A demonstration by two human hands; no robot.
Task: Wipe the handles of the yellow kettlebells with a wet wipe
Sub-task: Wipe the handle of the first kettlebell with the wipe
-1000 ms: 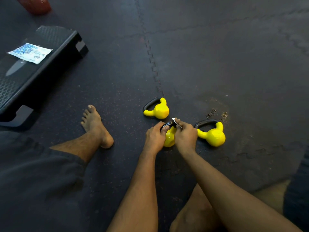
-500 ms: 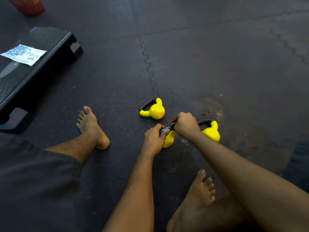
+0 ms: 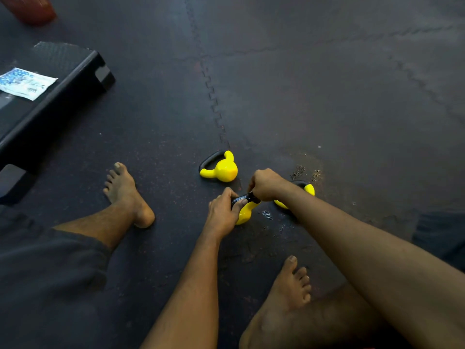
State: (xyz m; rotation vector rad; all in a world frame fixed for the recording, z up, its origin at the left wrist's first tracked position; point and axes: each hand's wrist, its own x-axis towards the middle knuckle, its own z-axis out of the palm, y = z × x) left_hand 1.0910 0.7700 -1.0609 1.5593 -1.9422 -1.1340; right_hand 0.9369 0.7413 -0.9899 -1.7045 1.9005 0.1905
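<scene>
The left hand (image 3: 221, 210) curls round the near end of the black handle (image 3: 242, 198) on the middle yellow kettlebell (image 3: 245, 214). The right hand (image 3: 266, 185) is fisted tightly on its far end, whether over a wipe I cannot tell. A second kettlebell (image 3: 222, 170) lies at its 11 o'clock, a third kettlebell (image 3: 310, 190) at 3 o'clock, partly behind the right forearm (image 3: 352, 235).

Cannot make out any wet wipe inside the right hand (image 3: 264, 183), curled over the middle kettlebell's (image 3: 245, 212) black handle (image 3: 242, 198). See only yellow slivers of the right kettlebell (image 3: 310, 189) past the forearm. Cannot read the packet's (image 3: 25, 83) print; find step platform (image 3: 63, 79) and red object (image 3: 30, 8) cut by the frame edge.
</scene>
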